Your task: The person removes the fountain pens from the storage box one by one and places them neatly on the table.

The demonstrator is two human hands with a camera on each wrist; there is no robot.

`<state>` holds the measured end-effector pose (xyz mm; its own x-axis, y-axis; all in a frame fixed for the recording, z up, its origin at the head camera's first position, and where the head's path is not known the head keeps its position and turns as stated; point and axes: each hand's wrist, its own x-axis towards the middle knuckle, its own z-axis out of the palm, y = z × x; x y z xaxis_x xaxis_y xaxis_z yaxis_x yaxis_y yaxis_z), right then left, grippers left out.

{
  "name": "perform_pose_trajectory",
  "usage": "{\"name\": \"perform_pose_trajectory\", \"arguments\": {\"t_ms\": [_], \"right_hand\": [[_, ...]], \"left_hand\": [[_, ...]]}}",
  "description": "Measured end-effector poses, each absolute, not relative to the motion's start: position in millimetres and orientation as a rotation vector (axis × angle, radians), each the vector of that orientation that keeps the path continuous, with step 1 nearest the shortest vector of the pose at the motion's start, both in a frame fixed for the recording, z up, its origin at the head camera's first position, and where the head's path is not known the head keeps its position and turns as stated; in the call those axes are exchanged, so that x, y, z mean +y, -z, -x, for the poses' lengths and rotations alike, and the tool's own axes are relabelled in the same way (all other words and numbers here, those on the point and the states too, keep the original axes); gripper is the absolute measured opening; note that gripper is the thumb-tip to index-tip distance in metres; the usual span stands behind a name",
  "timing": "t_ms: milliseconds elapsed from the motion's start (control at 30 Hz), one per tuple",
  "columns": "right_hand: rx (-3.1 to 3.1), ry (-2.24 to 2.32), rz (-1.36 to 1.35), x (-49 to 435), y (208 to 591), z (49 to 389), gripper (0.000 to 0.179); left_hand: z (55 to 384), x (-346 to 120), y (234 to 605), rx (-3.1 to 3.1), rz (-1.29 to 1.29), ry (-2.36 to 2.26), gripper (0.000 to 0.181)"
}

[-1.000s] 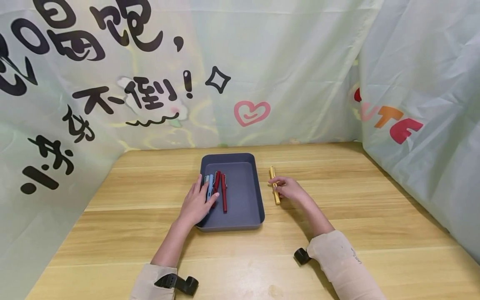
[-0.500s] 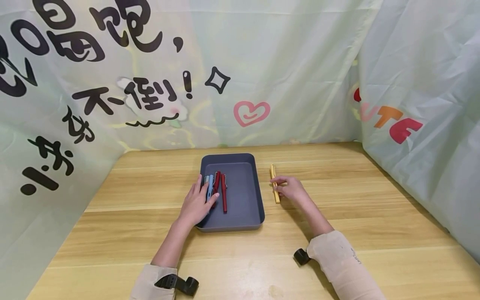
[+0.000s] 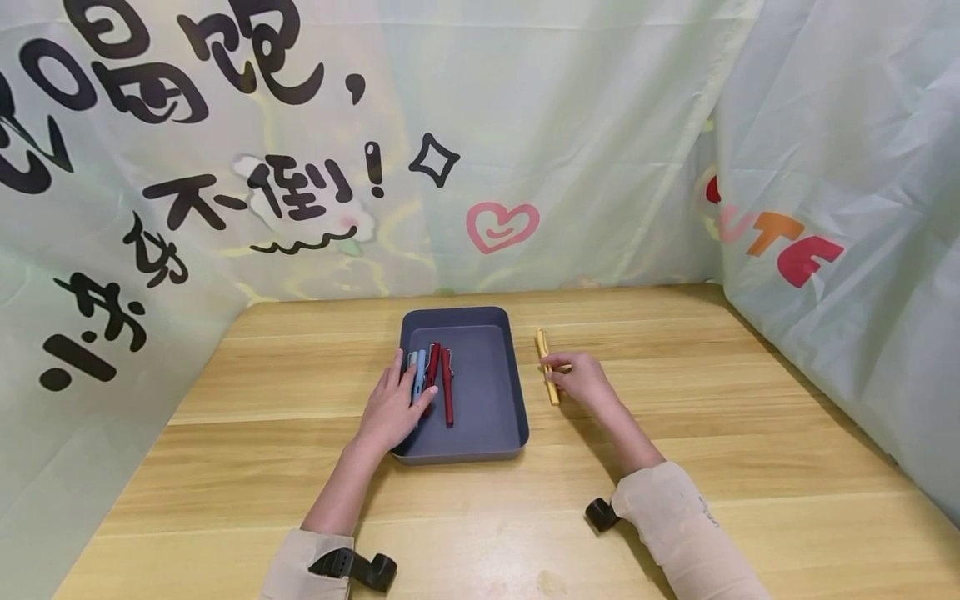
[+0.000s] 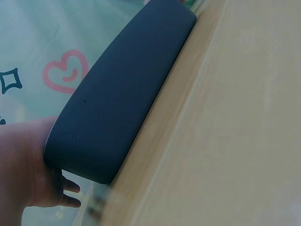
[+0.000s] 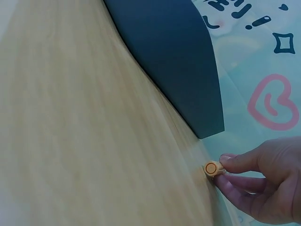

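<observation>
A dark grey-blue tray (image 3: 487, 392) lies on the table with blue pens (image 3: 421, 375) and two dark red pens, one of them this right-hand red pen (image 3: 447, 387), grouped at its left. My left hand (image 3: 386, 408) rests over the tray's left wall, spread, its thumb reaching across the pens. In the left wrist view, fingertips (image 4: 70, 202) point down outside that wall. My right hand (image 3: 583, 379) pinches a yellow pen (image 3: 553, 393) right of the tray, between thumb and fingers. The right wrist view shows that pen's round end (image 5: 211, 168); whether it touches the table I cannot tell.
Wood-grain table (image 3: 480, 525) extends around the tray. Printed fabric (image 3: 600, 150) hangs behind and along both sides, with lettering and a pink heart. Black wrist cameras sit on both beige-sleeved forearms.
The yellow pen and my right fingers have shifted very slightly, the pen's near end a little farther from me. My left hand and the tray stay where they were.
</observation>
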<state>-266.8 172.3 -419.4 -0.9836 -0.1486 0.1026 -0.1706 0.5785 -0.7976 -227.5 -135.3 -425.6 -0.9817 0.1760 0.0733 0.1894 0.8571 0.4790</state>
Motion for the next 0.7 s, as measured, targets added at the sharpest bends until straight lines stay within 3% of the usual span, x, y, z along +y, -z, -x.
{"name": "perform_pose_trajectory", "arguments": {"t_ms": [200,700], "right_hand": [[-2.726,-1.390,-0.374,174.0,419.7,264.9,0.018],[-2.843,-1.292,-0.266,170.3,417.4,267.2,0.018]], "left_hand": [[227.7,-135.6,425.8,-3.002,0.300,0.778,0.069],[227.9,-135.4,425.4,-3.005,0.298,0.767,0.069]]}}
